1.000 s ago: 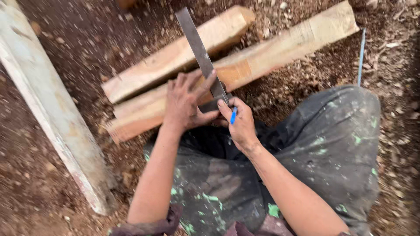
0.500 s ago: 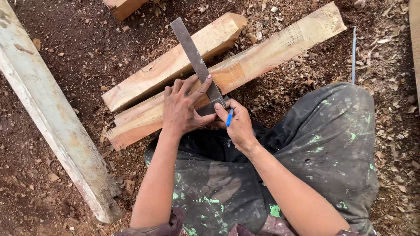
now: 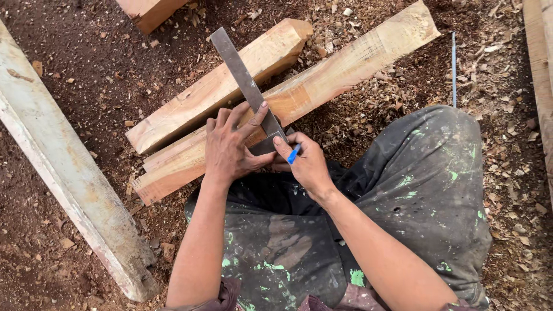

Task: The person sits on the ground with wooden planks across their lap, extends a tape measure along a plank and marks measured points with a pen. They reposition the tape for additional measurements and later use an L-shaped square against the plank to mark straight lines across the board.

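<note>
Steel, dull and grey, the try square (image 3: 245, 80) lies slantwise across two pale timber beams on the ground, its blade running up and away from the person over the shorter beam (image 3: 219, 86) and its stock end at the near edge of the longer beam (image 3: 345, 69). The left hand (image 3: 230, 147) is spread flat, fingers splayed — it presses down on the longer beam and on the lower part of the square, the forefinger resting along the blade. The right hand (image 3: 305, 164) is closed around a blue pen (image 3: 294, 154), pinched between thumb and fingers, its tip down beside the square's stock, just at the beam's near edge. Both hands touch at the thumbs.

The two beams lie side by side, nearly touching, on dark earth strewn with wood chips (image 3: 507, 190). A longer whitish plank (image 3: 63, 167) lies well to the left, running diagonally. A thin metal rod (image 3: 453, 69) lies on the chips to the right of the longer beam — apart from it. The person's knees, in dark trousers (image 3: 426, 190) flecked with green paint, fill the lower part of the view.
</note>
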### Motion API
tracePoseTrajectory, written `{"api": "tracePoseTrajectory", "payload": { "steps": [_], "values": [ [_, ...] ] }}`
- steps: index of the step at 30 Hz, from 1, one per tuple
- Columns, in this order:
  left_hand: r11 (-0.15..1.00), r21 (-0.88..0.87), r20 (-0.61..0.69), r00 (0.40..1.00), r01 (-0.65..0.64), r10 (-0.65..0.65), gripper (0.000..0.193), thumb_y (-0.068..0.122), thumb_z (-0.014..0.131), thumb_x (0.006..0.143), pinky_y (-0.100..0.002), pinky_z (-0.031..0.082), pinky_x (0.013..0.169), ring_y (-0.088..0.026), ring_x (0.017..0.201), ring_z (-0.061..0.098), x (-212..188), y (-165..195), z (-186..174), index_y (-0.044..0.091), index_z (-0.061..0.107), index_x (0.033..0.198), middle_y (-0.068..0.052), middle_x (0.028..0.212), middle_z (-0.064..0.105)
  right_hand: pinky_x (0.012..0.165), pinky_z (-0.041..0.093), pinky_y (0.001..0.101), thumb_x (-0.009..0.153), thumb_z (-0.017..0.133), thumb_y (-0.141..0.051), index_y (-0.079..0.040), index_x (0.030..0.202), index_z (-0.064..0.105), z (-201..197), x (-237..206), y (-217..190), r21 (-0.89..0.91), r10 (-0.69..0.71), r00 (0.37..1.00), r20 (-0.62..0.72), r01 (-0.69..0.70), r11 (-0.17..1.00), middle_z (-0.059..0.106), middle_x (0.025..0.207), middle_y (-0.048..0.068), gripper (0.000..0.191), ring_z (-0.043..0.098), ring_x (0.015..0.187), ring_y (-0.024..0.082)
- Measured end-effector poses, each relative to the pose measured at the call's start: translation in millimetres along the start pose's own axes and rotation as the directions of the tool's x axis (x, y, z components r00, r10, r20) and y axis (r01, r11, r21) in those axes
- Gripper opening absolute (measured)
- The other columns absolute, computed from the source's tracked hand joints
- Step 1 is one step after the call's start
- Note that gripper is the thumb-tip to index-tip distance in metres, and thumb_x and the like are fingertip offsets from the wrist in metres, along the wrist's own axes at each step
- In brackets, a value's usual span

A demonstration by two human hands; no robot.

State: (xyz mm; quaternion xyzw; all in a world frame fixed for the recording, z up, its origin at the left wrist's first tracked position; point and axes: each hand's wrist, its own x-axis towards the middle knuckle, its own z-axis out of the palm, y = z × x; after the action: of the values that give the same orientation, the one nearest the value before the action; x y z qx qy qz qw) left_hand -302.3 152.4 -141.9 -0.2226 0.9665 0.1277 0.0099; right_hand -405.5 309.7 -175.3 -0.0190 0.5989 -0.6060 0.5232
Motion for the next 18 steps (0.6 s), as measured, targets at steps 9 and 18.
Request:
{"api": "tracePoseTrajectory", "payload": {
  "steps": [9,18],
  "values": [
    [1.000,0.005,0.030,0.999,0.025,-0.025,0.106,0.064,0.090,0.053,-0.043,0.041,0.092,-0.026,0.113,0.051,0.1,-2.4,3.3,0.038,0.054,0.149,-0.003,0.139,0.057,0.045,0.044,0.0280,0.095,0.058,-0.008,-0.001,0.099,0.060,-36.1,-30.0,-45.7,-0.597,-0.574,0.818,0.036,0.478,0.644,0.057,0.063,0.007,0.008,0.054,0.049,0.011],
    [1.000,0.007,0.005,1.000,0.006,-0.006,0.102,0.064,0.089,0.054,-0.043,0.041,0.093,-0.027,0.113,0.051,1.4,-1.9,-0.6,0.037,0.056,0.147,-0.004,0.139,0.058,0.062,0.057,0.0320,0.087,0.072,-0.001,-0.001,0.089,0.058,-16.1,-22.9,-34.1,-0.621,-0.769,0.594,0.237,0.701,0.351,0.070,0.083,0.012,0.014,0.070,0.068,0.024]
  ]
}}
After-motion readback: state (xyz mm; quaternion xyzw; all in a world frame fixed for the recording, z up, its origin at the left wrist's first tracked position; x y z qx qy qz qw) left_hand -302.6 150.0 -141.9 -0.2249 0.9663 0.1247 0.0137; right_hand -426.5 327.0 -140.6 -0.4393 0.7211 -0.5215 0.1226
